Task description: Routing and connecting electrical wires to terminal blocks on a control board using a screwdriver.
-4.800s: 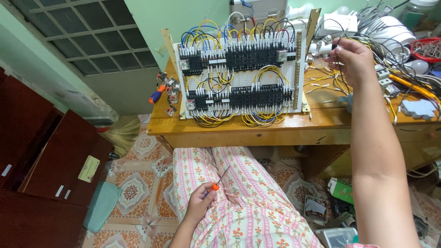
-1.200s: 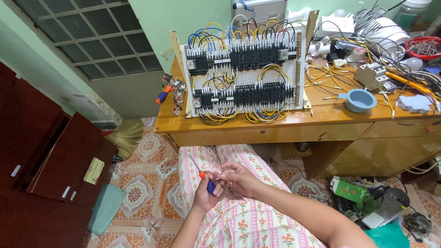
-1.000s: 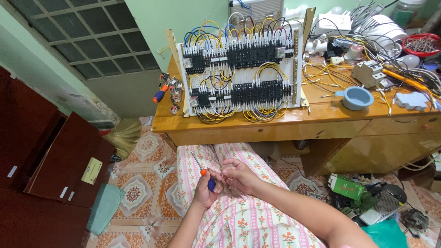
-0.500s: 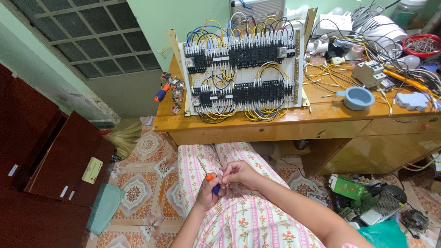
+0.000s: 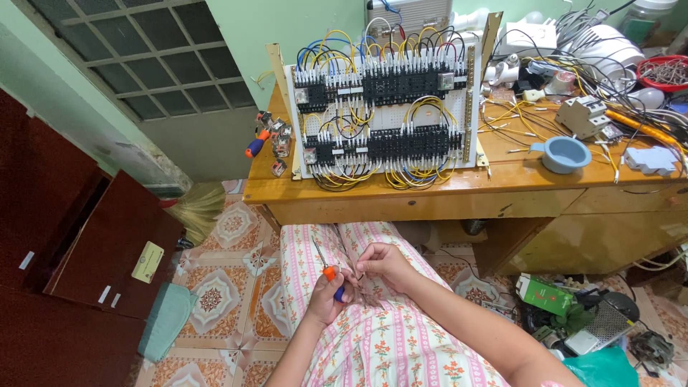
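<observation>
Bare forearms, no sleeves in view, pink-and-white striped garment [image 5: 401, 344] (small orange flowers) over lap

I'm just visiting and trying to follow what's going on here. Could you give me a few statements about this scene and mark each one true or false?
1. The left hand holds a small screwdriver with an orange and blue handle. True.
2. The right hand rests on the wooden desk. False: it is over the lap, close to the left hand.
3. A wiring panel with yellow wires stands upright on the desk. True.
4. The blue cup lies on the floor. False: it sits on the desk, right of the panel.
</observation>
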